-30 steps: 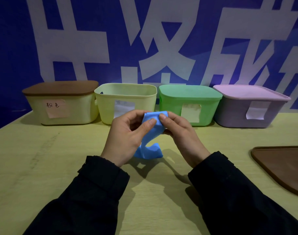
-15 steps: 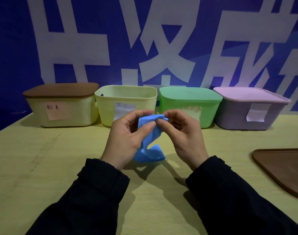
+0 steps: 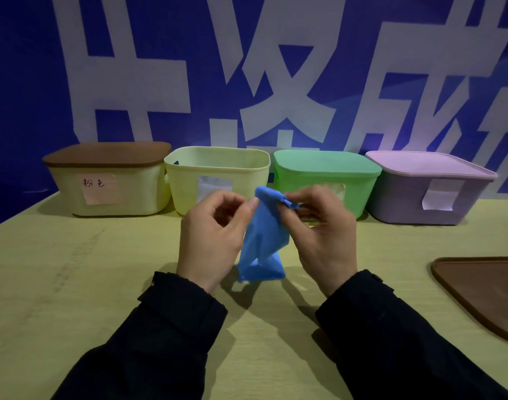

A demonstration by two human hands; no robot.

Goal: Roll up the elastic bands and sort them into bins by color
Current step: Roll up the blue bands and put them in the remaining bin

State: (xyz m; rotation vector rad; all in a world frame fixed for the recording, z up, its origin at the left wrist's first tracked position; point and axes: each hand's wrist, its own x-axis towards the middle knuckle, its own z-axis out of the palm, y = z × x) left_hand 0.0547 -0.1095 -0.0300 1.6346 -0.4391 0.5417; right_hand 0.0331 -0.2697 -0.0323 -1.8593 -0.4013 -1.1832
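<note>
Both hands are up over the desk [image 3: 73, 298], and the blue elastic band [image 3: 262, 241] hangs between them, its top edge lifted in front of the open pale yellow bin [image 3: 218, 180] and its lower end folded on the desk just nearer the person than that bin. The right hand [image 3: 319, 232] pinches the band's top corner, where the material is bunched into a small tight curl, which looks like the start of a roll. The left hand [image 3: 215, 235] has thumb and forefinger curled at the other side of the top edge, the thumb tip on the fabric, steadying it. Holding the band high lets its length hang straight, probably so it winds evenly downward. The open bin is the landmark: left of it sits a cream bin with a brown lid [image 3: 108, 180], carrying a handwritten label; right of it a lidded green bin [image 3: 325, 180], and further right a lidded purple bin [image 3: 429, 189]. Only the yellow one is uncovered, so it is likely this band's destination, though its label is unreadable. Far right of it, near the desk edge, lies a loose brown lid [image 3: 483, 290].
</note>
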